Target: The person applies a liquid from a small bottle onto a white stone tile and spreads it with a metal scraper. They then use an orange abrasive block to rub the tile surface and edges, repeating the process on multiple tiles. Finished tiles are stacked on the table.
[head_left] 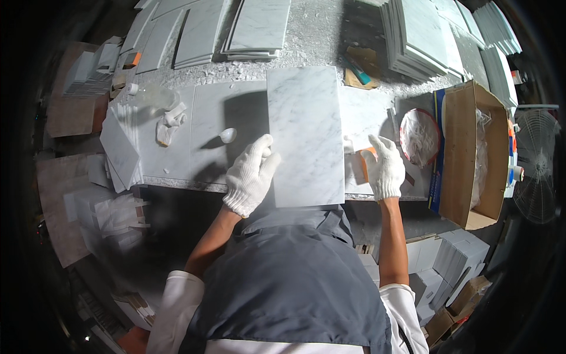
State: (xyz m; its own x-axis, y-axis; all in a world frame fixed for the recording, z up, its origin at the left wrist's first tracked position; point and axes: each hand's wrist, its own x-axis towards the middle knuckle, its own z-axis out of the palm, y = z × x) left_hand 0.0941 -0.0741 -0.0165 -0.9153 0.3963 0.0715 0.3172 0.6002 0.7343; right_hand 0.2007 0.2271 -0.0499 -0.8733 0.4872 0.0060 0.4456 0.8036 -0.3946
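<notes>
Marble slab: a white, grey-veined rectangular slab of marble-like stone (308, 133) in front of the person, between the two hands; its lower end reaches past the near edge of the dusty pale worktop (321, 35).
Left glove: the left hand in a white knitted glove (250, 174) at the slab's left edge; fingers partly bent, thumb overlapping that edge; I cannot tell whether they grip it.
Right glove: the right hand in a white knitted glove (386, 169), apart from the slab's right edge; fingers bent, with a small flat orange piece (364, 167) beside the thumb; whether they hold it I cannot tell.
Left of slab: a small white rounded cup-like piece (228, 135); farther out, a crumpled white cloth-like bundle (171, 124).
Right of slab: a round red-rimmed container with crinkled clear plastic (420, 138); beside it, an open brown cardboard box (461, 156).
Far side: stacked pale stone slabs (421, 29); a teal-handled tool (357, 71) on brown paper (368, 59).
</notes>
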